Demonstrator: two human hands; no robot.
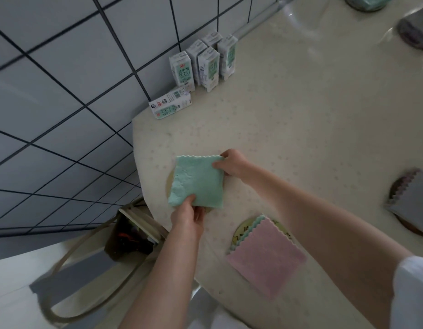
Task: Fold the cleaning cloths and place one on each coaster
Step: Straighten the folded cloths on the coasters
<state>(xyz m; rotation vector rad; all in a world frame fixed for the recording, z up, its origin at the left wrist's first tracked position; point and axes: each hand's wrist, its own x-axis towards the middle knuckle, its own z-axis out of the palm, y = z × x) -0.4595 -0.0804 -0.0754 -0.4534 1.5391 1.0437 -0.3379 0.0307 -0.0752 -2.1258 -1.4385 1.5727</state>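
A folded green cloth lies over a round tan coaster near the counter's left edge. My left hand pinches the cloth's near corner. My right hand pinches its far right corner. A folded pink cloth with a green layer under it rests on a yellow patterned coaster nearer to me. At the right edge, a folded grey cloth sits on a dark coaster.
The cream speckled counter carries several milk cartons by the tiled wall, one lying flat. More covered coasters show at the top right. Below the counter's left edge stand a shelf and a hose.
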